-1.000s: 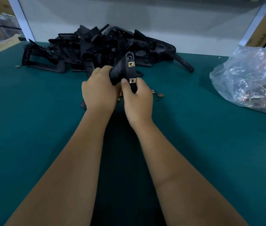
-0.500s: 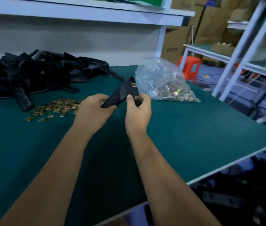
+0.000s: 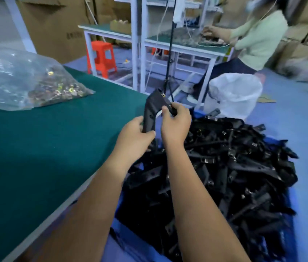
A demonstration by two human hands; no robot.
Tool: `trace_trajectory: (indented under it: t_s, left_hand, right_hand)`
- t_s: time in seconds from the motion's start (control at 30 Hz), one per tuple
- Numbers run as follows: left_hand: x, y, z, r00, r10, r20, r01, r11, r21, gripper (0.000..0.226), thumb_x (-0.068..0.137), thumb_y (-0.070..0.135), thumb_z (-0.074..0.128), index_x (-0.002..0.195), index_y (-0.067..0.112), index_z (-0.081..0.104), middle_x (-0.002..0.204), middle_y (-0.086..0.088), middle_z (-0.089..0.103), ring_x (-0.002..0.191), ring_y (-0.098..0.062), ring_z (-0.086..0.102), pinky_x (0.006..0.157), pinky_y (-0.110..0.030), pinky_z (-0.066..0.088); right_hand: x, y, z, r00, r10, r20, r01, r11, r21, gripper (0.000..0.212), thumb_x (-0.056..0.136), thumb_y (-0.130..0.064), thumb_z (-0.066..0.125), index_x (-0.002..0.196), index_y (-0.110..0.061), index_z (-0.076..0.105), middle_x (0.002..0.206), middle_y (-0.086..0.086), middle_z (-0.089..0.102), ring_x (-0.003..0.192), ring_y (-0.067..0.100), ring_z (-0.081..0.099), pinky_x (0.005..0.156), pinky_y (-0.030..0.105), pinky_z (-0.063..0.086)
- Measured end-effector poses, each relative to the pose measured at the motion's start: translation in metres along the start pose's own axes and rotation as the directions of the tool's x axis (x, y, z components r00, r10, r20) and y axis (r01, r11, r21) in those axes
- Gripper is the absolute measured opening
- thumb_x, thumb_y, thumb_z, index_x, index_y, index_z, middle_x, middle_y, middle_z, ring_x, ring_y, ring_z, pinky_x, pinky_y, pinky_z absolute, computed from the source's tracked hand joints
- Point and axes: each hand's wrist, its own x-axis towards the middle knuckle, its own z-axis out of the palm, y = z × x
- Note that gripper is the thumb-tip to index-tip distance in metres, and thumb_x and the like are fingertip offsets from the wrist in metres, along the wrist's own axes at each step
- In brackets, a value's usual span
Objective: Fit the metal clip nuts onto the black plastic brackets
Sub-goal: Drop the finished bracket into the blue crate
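Heaps first: the pile of black brackets [image 3: 225,167] in the blue bin [image 3: 296,214] beside my desk [image 3: 36,148] is far too many to count, and many of the brackets show metal clips, so I judge this is where finished pieces go. Next in size comes one clear bag of clip nuts [image 3: 26,80] lying on the desk, well apart from my hands, holding more nuts than I can number, so plenty of fitting is left. Then one black bracket [image 3: 154,108], held up over the edge of the pile, between desk and bin. My left hand [image 3: 133,138] has its fingers curled round the lower leg of it; my right hand [image 3: 176,123] pinches the upper arm near one of the nuts. Smallest of all: two clip nuts [image 3: 162,95] that I can see seated on this bracket, one at the top corner, one by my right thumb. By my reckoning this piece is done and only needs dropping onto the heap, though whether it takes a third nut I cannot tell
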Motion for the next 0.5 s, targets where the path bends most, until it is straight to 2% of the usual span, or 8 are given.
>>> trace_trajectory:
  t_s: [0.03,0.1,0.2,0.23,0.3,0.4,0.5]
  left_hand:
    - [-0.001,-0.001,0.015,0.998,-0.012,0.056,0.014,1.0,-0.027,0.026,0.088,0.003,0.059,0.111,0.014,0.064,0.085,-0.01,0.072,0.064,-0.014,0.065,0.052,-0.019,0.049]
    - [-0.004,-0.008,0.04,0.983,-0.039,0.178,0.049,0.998,-0.049,0.034,0.092,0.006,0.06,0.124,0.018,0.06,0.09,-0.001,0.07,0.072,-0.011,0.066,0.059,-0.02,0.055]
    - [-0.01,-0.017,0.066,0.941,-0.063,0.333,0.071,0.997,-0.011,0.048,0.095,0.013,0.062,0.141,0.021,0.05,0.113,0.004,0.067,0.089,-0.012,0.069,0.088,-0.033,0.057]
    - [-0.012,-0.019,0.073,0.924,-0.062,0.376,0.068,0.998,-0.003,0.053,0.094,0.014,0.063,0.144,0.022,0.048,0.113,0.008,0.065,0.091,-0.009,0.068,0.091,-0.028,0.055]
    - [-0.018,-0.02,0.081,0.881,-0.052,0.471,0.037,0.999,0.04,0.052,0.093,0.015,0.064,0.143,0.024,0.049,0.102,0.021,0.061,0.092,0.0,0.063,0.083,-0.012,0.049]
    - [-0.024,-0.022,0.083,0.828,-0.083,0.554,0.055,0.996,0.066,0.044,0.096,0.022,0.061,0.139,0.026,0.053,0.107,0.017,0.065,0.097,-0.003,0.065,0.081,-0.014,0.046]
    - [-0.023,-0.02,0.072,0.849,-0.099,0.519,0.087,0.995,0.048,0.032,0.098,0.024,0.055,0.129,0.029,0.059,0.108,0.011,0.07,0.092,-0.001,0.067,0.074,-0.014,0.046]
  right_hand:
    - [0.005,0.014,-0.015,1.0,0.017,-0.024,-0.018,0.999,-0.036,0.034,0.094,-0.03,0.063,0.122,-0.009,0.064,0.12,0.008,0.06,0.117,0.025,0.05,0.098,0.035,0.042]
    - [0.013,0.039,-0.041,0.997,0.054,-0.045,-0.059,0.992,-0.114,0.035,0.094,-0.033,0.063,0.122,-0.013,0.063,0.119,0.006,0.06,0.117,0.024,0.048,0.098,0.037,0.041]
    - [0.022,0.066,-0.071,0.995,0.083,-0.051,-0.093,0.963,-0.254,0.035,0.092,-0.036,0.062,0.122,-0.017,0.064,0.118,0.006,0.062,0.118,0.029,0.047,0.101,0.046,0.041]
    - [0.026,0.072,-0.08,0.994,0.084,-0.068,-0.099,0.958,-0.268,0.035,0.091,-0.035,0.062,0.121,-0.018,0.065,0.118,0.006,0.063,0.118,0.029,0.048,0.1,0.047,0.041]
    - [0.031,0.081,-0.092,0.987,0.089,-0.132,-0.12,0.961,-0.249,0.034,0.091,-0.033,0.062,0.121,-0.018,0.066,0.116,0.006,0.065,0.116,0.029,0.051,0.099,0.045,0.043]
    - [0.034,0.09,-0.1,0.964,0.126,-0.234,-0.204,0.914,-0.349,0.033,0.093,-0.03,0.06,0.125,-0.02,0.063,0.13,0.008,0.057,0.128,0.032,0.04,0.107,0.048,0.032]
    - [0.029,0.088,-0.094,0.939,0.14,-0.315,-0.277,0.85,-0.448,0.042,0.093,-0.025,0.06,0.134,-0.021,0.054,0.147,0.009,0.037,0.139,0.033,0.022,0.114,0.051,0.015]
